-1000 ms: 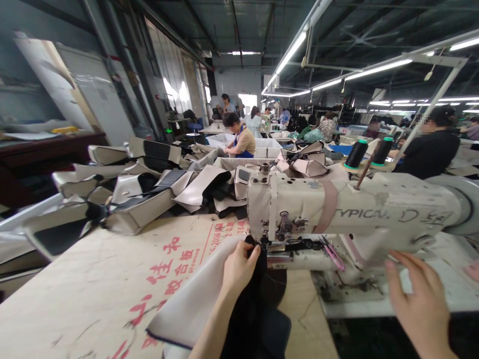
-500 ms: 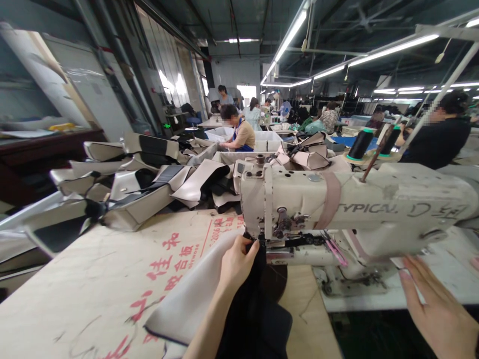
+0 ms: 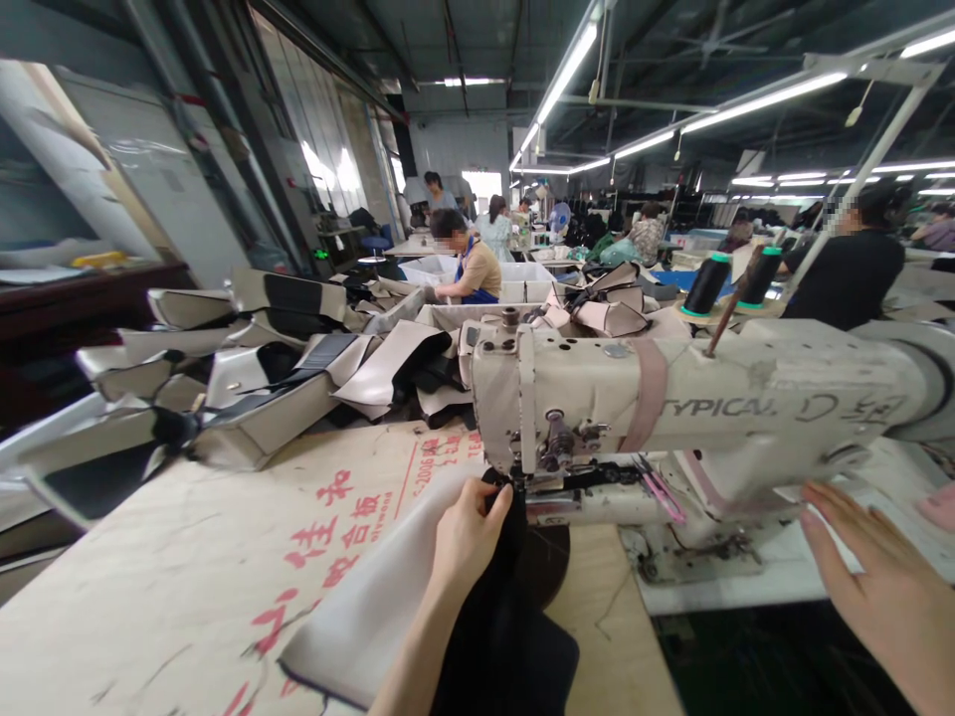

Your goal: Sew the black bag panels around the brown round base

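Right hand [image 3: 884, 577] is shifting rightward beside machine [image 3: 723, 388], fingers apart; left hand [image 3: 467, 532] is clamping its grip on black piece [image 3: 507, 641]; a slipping pinch could be skewing it

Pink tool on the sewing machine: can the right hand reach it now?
Probably yes: the pink tool lies exposed, and nothing visible blocks the front side between it and the right hand.

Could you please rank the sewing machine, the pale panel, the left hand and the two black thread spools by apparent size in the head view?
1. Sewing machine
2. Pale panel
3. Left hand
4. Nearer-left black spool and right-hand black spool: they look nearly alike, so I leave them unranked.
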Demonstrator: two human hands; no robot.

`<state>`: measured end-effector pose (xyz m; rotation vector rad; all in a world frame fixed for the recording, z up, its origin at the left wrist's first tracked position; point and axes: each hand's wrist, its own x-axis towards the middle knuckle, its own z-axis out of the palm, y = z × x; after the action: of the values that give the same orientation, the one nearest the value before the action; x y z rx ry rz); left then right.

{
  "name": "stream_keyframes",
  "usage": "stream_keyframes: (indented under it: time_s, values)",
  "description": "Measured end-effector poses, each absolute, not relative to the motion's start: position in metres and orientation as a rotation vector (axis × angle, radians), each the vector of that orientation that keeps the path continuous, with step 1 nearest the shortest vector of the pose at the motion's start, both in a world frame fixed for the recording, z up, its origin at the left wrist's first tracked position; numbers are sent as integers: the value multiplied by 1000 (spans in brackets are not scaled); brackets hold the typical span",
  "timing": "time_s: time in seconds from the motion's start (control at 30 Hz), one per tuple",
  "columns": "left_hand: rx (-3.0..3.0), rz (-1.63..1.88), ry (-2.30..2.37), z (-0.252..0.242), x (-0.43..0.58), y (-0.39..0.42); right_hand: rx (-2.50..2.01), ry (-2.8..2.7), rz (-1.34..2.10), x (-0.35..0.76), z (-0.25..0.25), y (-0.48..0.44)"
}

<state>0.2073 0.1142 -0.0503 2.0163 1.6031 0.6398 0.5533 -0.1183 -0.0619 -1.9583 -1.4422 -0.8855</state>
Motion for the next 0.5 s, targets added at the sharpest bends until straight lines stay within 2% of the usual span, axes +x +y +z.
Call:
stream_keyframes:
  time_s: [0.5]
  values:
    - [2045, 648, 1567, -52, 212, 143, -1960, -1541, -825, 553, -71, -119]
